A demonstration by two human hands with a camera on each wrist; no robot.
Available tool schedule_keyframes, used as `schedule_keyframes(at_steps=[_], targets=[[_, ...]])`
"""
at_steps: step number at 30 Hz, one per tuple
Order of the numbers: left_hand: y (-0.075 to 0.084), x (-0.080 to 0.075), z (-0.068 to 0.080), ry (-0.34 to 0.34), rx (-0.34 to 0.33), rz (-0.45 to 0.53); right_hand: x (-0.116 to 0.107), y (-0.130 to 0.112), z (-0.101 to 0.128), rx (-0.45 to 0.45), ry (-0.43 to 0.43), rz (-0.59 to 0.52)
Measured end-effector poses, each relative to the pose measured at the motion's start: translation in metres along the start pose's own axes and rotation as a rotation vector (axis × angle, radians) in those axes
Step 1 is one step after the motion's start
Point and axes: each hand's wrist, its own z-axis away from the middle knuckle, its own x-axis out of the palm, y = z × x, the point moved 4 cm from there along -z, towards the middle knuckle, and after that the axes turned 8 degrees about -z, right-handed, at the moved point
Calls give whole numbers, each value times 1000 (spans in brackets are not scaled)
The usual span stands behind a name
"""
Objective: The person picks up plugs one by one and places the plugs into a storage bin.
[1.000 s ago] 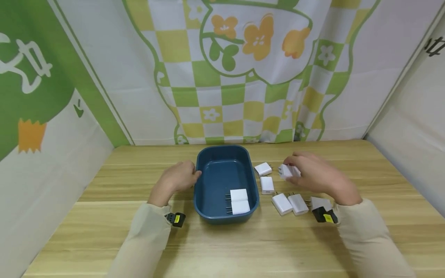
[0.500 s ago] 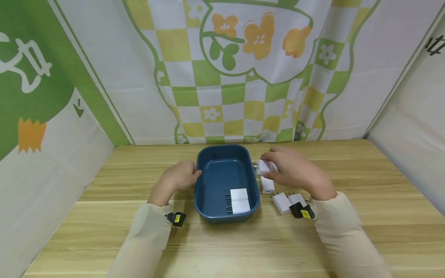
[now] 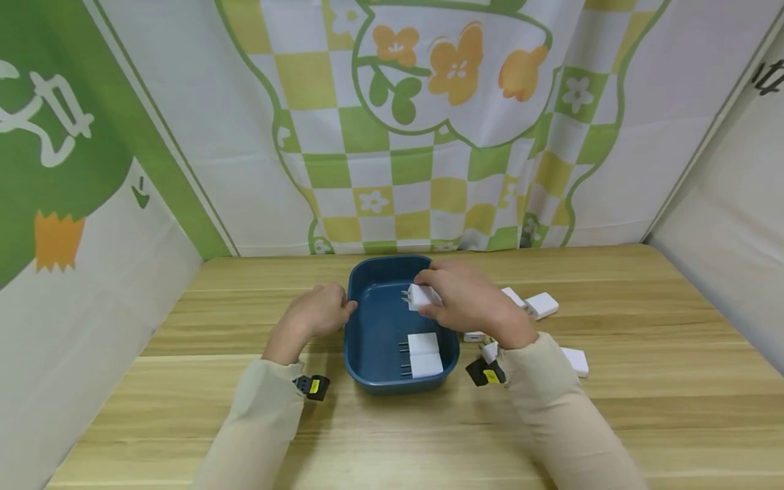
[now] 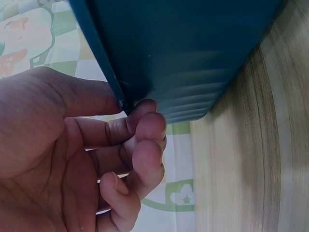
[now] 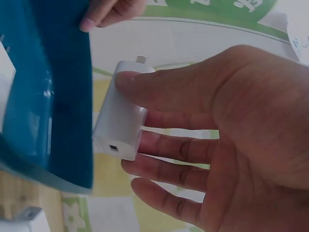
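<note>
Partly hidden under right wrist, lower centre-right of head view: several white chargers (image 3: 574, 361) on wooden table (image 3: 643, 408), exact count unclear. Right hand (image 3: 468, 303), centre of frame above blue tub (image 3: 361, 340): pinching white charger (image 3: 422, 297) between thumb and fingers, prongs pointing frame-left. In right wrist view, same charger a smooth white block, small port on lower end face, one prong visible at top. Two further chargers (image 3: 422, 355) lying side by side in near end of tub. Left hand (image 3: 318, 314), left of centre: gripping tub's left rim, thumb over edge, fingers curled against outer wall.
</note>
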Motion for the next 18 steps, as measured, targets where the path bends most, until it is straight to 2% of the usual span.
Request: schedule_keyframes(at_steps=[18], targets=[[1, 0, -1, 0, 1, -14, 30, 8, -18, 0, -61, 78]])
